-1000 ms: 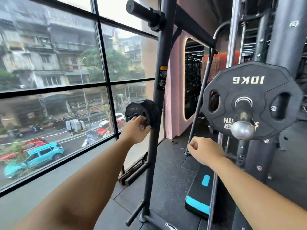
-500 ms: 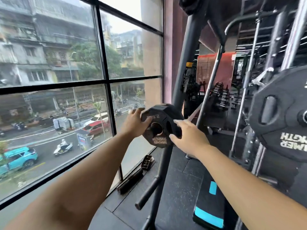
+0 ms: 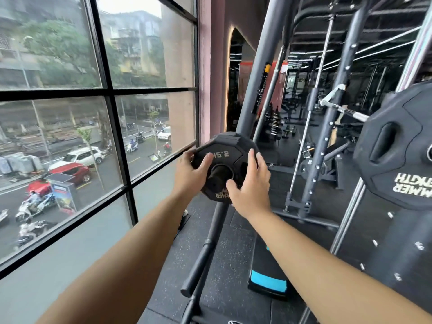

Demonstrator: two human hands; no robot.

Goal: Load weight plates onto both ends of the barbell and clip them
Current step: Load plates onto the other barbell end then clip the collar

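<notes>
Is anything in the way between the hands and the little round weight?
No. The left hand and right hand hold the small plate by its edges. Only the storage peg through its hole keeps it on the rack.

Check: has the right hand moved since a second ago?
Yes. The right hand went left, from beside the big plate to grip the small plate on the rack post.
</notes>
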